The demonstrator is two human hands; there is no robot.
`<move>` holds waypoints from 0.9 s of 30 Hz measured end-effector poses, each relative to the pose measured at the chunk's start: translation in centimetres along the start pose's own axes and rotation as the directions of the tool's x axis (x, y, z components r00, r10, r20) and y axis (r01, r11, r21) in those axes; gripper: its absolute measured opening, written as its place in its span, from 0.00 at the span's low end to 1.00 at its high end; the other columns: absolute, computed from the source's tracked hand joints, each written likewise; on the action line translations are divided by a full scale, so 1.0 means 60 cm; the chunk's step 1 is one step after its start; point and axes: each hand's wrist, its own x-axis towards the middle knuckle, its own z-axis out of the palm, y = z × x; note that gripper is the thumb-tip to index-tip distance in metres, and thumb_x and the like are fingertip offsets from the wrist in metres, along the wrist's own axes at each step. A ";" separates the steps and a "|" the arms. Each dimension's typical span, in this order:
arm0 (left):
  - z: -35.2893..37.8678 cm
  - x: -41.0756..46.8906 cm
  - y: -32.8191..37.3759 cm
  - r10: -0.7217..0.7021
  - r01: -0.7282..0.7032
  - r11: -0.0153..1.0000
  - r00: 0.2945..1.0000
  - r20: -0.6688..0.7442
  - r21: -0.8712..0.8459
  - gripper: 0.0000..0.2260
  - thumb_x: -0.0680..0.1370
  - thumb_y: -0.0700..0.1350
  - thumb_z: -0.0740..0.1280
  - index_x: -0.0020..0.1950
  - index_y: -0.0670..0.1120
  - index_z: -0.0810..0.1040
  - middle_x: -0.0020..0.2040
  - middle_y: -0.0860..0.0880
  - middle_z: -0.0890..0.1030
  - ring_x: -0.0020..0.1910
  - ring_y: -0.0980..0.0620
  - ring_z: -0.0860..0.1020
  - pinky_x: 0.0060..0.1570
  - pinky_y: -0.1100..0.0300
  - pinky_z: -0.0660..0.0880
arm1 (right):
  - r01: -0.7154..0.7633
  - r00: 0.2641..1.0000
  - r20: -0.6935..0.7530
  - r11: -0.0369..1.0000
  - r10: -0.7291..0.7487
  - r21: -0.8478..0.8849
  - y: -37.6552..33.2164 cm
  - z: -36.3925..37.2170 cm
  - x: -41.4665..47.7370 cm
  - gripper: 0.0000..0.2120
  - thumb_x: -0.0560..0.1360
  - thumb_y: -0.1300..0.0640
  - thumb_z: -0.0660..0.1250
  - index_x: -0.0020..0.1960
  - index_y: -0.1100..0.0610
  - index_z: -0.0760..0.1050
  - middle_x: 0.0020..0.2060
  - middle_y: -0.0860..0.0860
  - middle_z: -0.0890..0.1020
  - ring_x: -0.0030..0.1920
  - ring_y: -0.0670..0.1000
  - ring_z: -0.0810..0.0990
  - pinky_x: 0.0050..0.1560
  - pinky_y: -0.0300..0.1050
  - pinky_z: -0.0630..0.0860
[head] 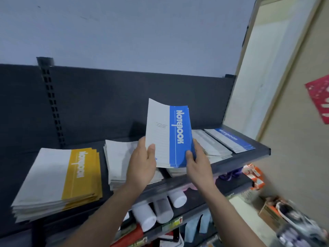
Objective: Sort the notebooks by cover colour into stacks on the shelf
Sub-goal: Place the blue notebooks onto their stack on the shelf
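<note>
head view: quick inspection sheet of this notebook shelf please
surface: dark shelf carrying stacks
job's things: blue notebooks held upright; yellow stack left; blue stack far right; middle pile, colour hidden
clutter: white bottles and orange packs below the shelf
grippers: left hand and right hand grip the blue notebooks' lower sides
cables: nothing seen
surroundings: pale wall, red paper at right
</note>
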 end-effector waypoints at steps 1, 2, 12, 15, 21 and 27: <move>0.017 0.008 0.003 0.004 -0.004 1.000 1.000 0.006 -0.004 0.14 0.84 0.44 0.54 0.68 0.45 0.69 0.53 0.56 0.75 0.47 0.56 0.74 0.45 0.67 0.65 | -0.008 1.000 -0.010 1.000 0.008 -0.012 0.009 -0.012 0.010 0.18 0.81 0.59 0.54 0.67 0.44 0.66 0.51 0.41 0.79 0.49 0.46 0.77 0.48 0.47 0.73; 0.035 0.016 0.007 0.005 -0.005 1.000 1.000 0.014 -0.008 0.13 0.83 0.44 0.54 0.67 0.45 0.69 0.54 0.55 0.76 0.48 0.56 0.74 0.44 0.68 0.65 | -0.017 1.000 -0.020 1.000 0.017 -0.021 0.018 -0.024 0.021 0.18 0.81 0.59 0.54 0.67 0.43 0.66 0.52 0.41 0.79 0.50 0.47 0.78 0.47 0.47 0.73; 0.244 0.063 0.072 -0.016 0.019 0.998 0.999 0.041 -0.058 0.13 0.84 0.45 0.53 0.66 0.47 0.70 0.56 0.54 0.79 0.48 0.55 0.76 0.50 0.59 0.71 | -0.045 0.998 -0.042 0.998 0.043 -0.041 0.128 -0.178 0.130 0.19 0.82 0.58 0.54 0.71 0.46 0.64 0.47 0.38 0.76 0.47 0.46 0.75 0.55 0.52 0.75; 0.308 0.075 0.093 -0.049 0.052 0.997 0.998 0.042 -0.065 0.12 0.83 0.45 0.52 0.61 0.46 0.72 0.51 0.52 0.80 0.44 0.54 0.77 0.45 0.56 0.72 | -0.057 0.998 -0.011 0.996 0.057 -0.068 0.159 -0.229 0.163 0.19 0.82 0.57 0.54 0.72 0.46 0.62 0.46 0.40 0.76 0.45 0.48 0.76 0.53 0.52 0.76; 0.412 0.114 0.114 -0.078 0.079 0.996 0.996 0.045 -0.030 0.13 0.83 0.44 0.50 0.50 0.45 0.73 0.43 0.47 0.79 0.41 0.44 0.75 0.44 0.51 0.71 | -0.086 0.996 0.011 0.993 0.087 -0.085 0.219 -0.300 0.227 0.20 0.82 0.59 0.53 0.73 0.46 0.62 0.47 0.43 0.76 0.42 0.46 0.74 0.46 0.46 0.71; 0.493 0.170 0.114 -0.059 0.044 0.993 0.988 0.139 0.114 0.16 0.81 0.40 0.52 0.68 0.46 0.68 0.57 0.47 0.79 0.51 0.47 0.77 0.50 0.51 0.76 | -0.119 0.993 -0.007 0.988 0.119 -0.095 0.278 -0.337 0.307 0.19 0.82 0.59 0.53 0.71 0.47 0.63 0.46 0.39 0.75 0.41 0.40 0.73 0.48 0.45 0.69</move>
